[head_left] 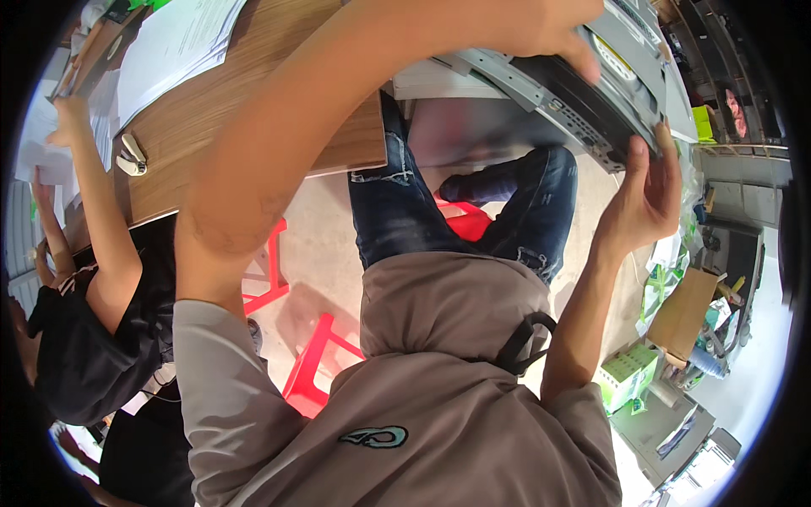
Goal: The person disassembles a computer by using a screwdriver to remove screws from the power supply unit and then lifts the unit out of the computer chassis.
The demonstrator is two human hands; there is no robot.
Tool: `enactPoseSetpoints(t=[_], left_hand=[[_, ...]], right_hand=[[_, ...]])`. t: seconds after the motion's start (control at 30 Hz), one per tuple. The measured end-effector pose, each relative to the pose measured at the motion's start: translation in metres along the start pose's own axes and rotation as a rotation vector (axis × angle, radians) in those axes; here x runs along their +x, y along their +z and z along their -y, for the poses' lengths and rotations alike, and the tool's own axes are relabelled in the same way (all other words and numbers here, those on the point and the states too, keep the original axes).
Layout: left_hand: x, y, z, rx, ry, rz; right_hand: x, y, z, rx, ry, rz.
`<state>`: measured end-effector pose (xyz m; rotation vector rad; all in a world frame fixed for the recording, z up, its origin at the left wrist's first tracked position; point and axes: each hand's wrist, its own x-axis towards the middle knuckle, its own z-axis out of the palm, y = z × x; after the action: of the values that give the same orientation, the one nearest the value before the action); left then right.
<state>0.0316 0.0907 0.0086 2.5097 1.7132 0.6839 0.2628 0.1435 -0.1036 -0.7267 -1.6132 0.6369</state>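
Both hands are clamped on a flat grey metal device [591,93], a chassis with a dark vented edge, held up at the far right of the scene. Reaching across from the left, the left hand [541,29] lies over the top face, fingers curled down onto the dark edge. Coming up from below, the right hand [646,190] presses its thumb and fingers against the near right corner of the same edge. So the device sits between the two hands, tilted, its dark edge facing the person, above the knees in blue jeans [473,203]. A wooden table [279,93] lies to the left with white papers [177,42] and a small white stapler [131,155] on it. Below the table stands a red stool [308,363]. At the far left another person's arm [93,194] rests by the papers. A green box [627,376] sits on the floor near right.
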Motion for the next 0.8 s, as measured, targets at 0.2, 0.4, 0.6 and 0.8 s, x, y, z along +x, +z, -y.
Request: enactPoseSetpoints(t=[0.2,0.4,0.6,0.8], left_hand=[[-0.038,-0.033,-0.013,-0.318,-0.571,-0.091],[-0.071,0.044,0.025,0.147,-0.127,-0.344],[-0.063,0.064,0.017,0.016,-0.208,-0.567],[-0.066,0.066,0.02,0.016,-0.217,-0.593]], right_hand=[[-0.006,-0.009,0.0,-0.042,0.082,-0.019],[-0.009,-0.012,-0.005,-0.015,0.148,-0.079],[-0.01,-0.017,-0.003,-0.019,0.17,-0.064],[-0.007,-0.02,-0.002,0.056,0.139,0.001]])
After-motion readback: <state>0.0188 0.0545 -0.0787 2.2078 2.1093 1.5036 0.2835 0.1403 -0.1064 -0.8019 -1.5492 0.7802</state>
